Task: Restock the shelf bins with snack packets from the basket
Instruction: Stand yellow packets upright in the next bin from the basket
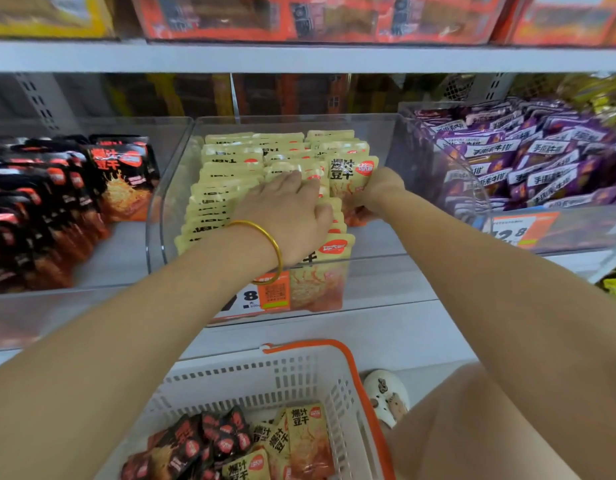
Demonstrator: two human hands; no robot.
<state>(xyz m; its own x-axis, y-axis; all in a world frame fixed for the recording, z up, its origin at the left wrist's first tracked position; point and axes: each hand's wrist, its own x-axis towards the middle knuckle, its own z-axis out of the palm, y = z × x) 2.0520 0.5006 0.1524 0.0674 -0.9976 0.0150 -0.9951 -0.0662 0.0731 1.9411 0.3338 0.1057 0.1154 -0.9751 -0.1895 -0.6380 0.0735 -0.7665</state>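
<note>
A clear middle shelf bin holds rows of pale yellow snack packets. My left hand, with a gold bangle on the wrist, lies on top of the packets with fingers stretched over them. My right hand reaches into the bin's right side and grips an upright yellow packet from behind. Below, a white basket with an orange handle contains black and yellow snack packets.
The left bin is filled with black packets, the right bin with purple ones. Orange price tags stick to the bin fronts. An upper shelf with red boxes overhangs. A foot in a white clog stands beside the basket.
</note>
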